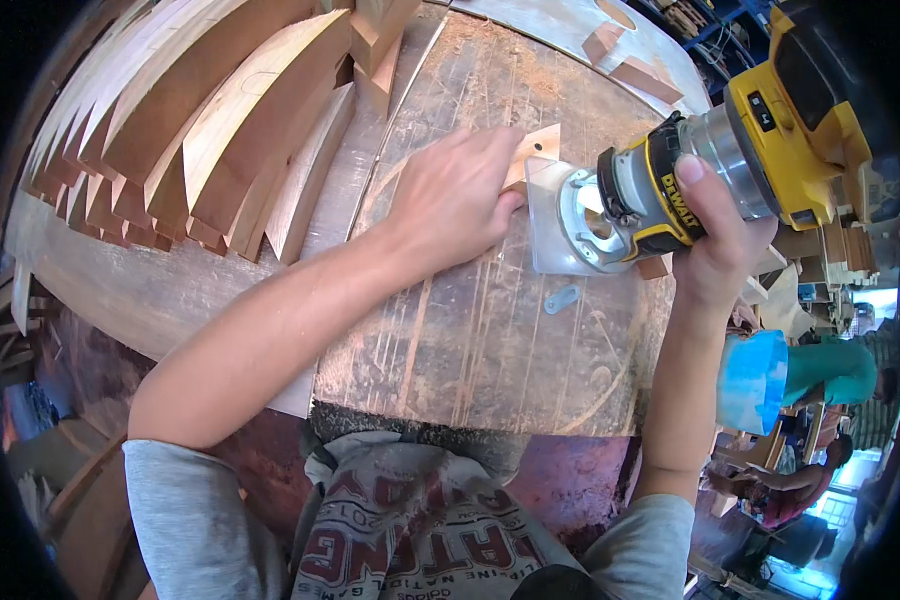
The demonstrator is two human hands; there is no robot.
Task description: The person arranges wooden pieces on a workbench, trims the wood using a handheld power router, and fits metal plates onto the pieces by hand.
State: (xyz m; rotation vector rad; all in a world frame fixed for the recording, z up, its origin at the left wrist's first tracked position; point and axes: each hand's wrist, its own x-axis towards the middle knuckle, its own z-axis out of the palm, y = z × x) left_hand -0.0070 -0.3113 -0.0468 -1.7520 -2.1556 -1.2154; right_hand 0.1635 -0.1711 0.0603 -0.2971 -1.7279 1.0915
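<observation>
My right hand [722, 235] is wrapped round a yellow and black DeWalt trim router [660, 185], tilted on its side above the workbench. Its clear base plate [547, 235] faces left, beside a small wooden piece [543, 143] with a dark hole. My left hand [458, 195] is closed on that wooden piece, with its fingers over the near part and the thumb towards the router. The base plate overlaps the piece in view; I cannot tell whether they touch. A small grey oblong plate [562, 299] lies on the workbench just below the router.
Curved wooden parts [260, 110] stand stacked on the left of the workbench [470, 350]. Wood blocks [645, 78] and sawdust lie at the far side. On the right are a blue container [753, 382], more wood and another person [795, 485] further off.
</observation>
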